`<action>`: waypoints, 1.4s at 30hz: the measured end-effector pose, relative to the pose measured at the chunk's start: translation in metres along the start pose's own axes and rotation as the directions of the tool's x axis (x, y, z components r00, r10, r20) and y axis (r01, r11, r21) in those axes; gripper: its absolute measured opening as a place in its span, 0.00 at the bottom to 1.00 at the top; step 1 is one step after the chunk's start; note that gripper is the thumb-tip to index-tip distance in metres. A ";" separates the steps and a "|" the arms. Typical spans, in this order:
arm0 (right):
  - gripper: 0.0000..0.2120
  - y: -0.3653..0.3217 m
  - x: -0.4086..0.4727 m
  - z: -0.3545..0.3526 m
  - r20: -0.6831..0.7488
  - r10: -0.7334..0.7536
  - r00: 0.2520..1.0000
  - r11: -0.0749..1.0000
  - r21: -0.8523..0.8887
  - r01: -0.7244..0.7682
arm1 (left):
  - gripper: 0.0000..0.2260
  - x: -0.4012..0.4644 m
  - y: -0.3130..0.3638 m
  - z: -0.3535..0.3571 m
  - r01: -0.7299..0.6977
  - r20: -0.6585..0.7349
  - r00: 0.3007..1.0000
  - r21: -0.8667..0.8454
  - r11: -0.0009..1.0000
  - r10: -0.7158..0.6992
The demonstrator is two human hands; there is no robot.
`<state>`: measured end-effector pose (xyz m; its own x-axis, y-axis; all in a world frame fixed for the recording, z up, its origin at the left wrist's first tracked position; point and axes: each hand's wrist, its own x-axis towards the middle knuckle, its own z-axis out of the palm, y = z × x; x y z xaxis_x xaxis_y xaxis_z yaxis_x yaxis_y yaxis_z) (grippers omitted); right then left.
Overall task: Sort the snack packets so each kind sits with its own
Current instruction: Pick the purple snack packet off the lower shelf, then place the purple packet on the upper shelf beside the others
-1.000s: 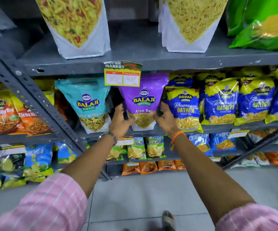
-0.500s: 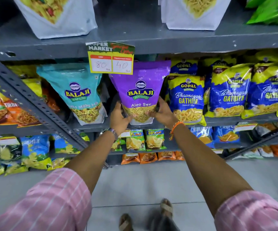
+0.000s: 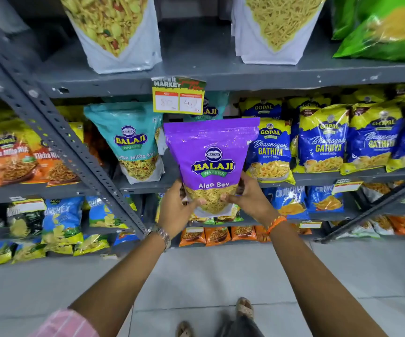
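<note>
A purple Balaji Aloo Sev packet [image 3: 210,154] is held upright in front of the middle shelf. My left hand [image 3: 176,210] grips its lower left corner and my right hand [image 3: 250,200] grips its lower right corner. A teal Balaji mix packet [image 3: 133,142] stands on the shelf to its left, and another teal packet [image 3: 214,108] shows behind its top. Blue and yellow Gopal Gathiya packets [image 3: 323,139] fill the shelf to the right. Orange Gopal packets [image 3: 14,156] stand at the far left.
A slanted grey shelf upright [image 3: 58,137] crosses left of the packet. A yellow price tag [image 3: 178,98] hangs from the upper shelf edge [image 3: 293,79], which carries large white snack bags [image 3: 116,32]. Lower shelves hold small chip packets [image 3: 62,222]. Grey floor tiles [image 3: 220,276] lie below.
The purple packet has come off the shelf toward me and sits lower in both hands. A teal packet behind it is now uncovered. The camera view has shifted.
</note>
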<state>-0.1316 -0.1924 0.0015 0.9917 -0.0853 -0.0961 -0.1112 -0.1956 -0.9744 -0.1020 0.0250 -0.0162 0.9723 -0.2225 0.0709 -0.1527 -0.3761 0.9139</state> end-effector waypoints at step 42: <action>0.24 -0.292 0.085 -0.039 -0.372 -0.499 0.783 0.864 -0.281 0.417 | 0.19 0.134 0.266 -0.117 -0.434 -0.400 0.805 0.106 0.895 0.438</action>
<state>-0.0169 -0.1809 0.2862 0.8077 -0.3332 0.4864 0.2993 -0.4791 -0.8251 0.0078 0.0001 0.2835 0.7868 0.0158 0.6170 -0.5773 -0.3348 0.7448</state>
